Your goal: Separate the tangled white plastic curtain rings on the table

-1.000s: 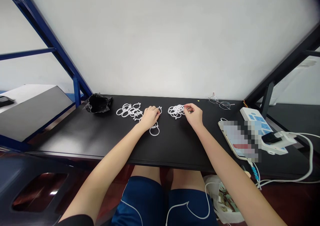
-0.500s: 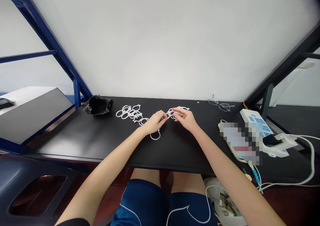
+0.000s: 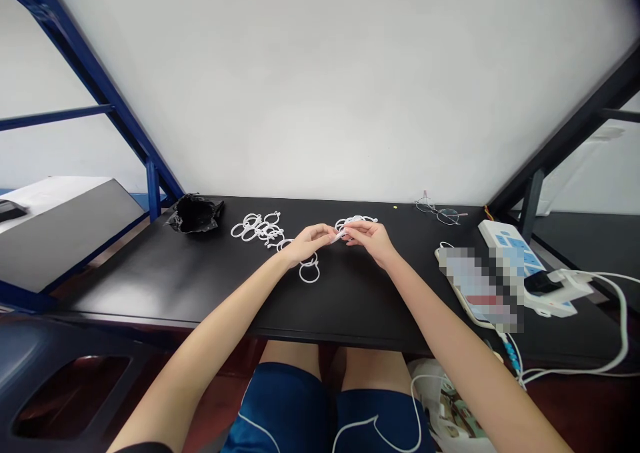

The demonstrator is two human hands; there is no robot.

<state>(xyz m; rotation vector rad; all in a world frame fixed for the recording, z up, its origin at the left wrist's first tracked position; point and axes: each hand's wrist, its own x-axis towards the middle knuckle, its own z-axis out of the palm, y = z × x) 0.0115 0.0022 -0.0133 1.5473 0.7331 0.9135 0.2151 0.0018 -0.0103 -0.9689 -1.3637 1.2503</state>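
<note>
My left hand (image 3: 311, 241) and my right hand (image 3: 369, 238) meet over the middle of the black table, fingers closed. Between their fingertips they pinch a white curtain ring (image 3: 339, 236), seen nearly edge-on. Just behind my right fingers lie several more white rings (image 3: 367, 219), partly hidden. To the left a loose pile of white rings (image 3: 257, 227) spreads over the tabletop, and some reach under my left hand. One white ring (image 3: 309, 272) lies nearer me, below my left wrist.
A crumpled black bag (image 3: 196, 214) stands open at the back left of the table (image 3: 165, 279). Glasses (image 3: 440, 213) lie at the back right. A phone (image 3: 475, 286), a power strip (image 3: 515, 246) and white cables (image 3: 623, 319) occupy the right side. Blue metal posts (image 3: 105, 99) rise at left.
My hands have come slightly closer together. A white ring now shows between the fingertips, lifted off the table, where before the fingers were at the ring pile.
</note>
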